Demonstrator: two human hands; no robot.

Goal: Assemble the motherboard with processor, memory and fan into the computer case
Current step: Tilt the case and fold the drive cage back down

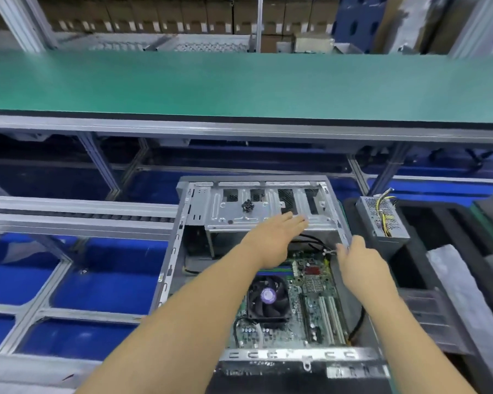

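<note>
I am seeing the motherboard (302,302) lying inside the computer case (168,268), fan (268,300) at its seven o'clock. My left hand (276,234) is reaching flat, fingers straight, over the drive cage (239,211); my right hand (356,260) is pinching a cable connector (329,252) at the case's two o'clock.

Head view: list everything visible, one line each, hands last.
case: one, grey, centre, open on top.
motherboard: one, green, inside case.
fan: one, black, purple hub, on motherboard.
drive cage: one, silver, far end of case.
screws: small dark pile, on drive cage.
power supply: one, grey, coloured wires, right of case.
bench: one, green, behind.
left hand: open, fingers on drive cage.
right hand: at case's right wall, near cables.
</note>
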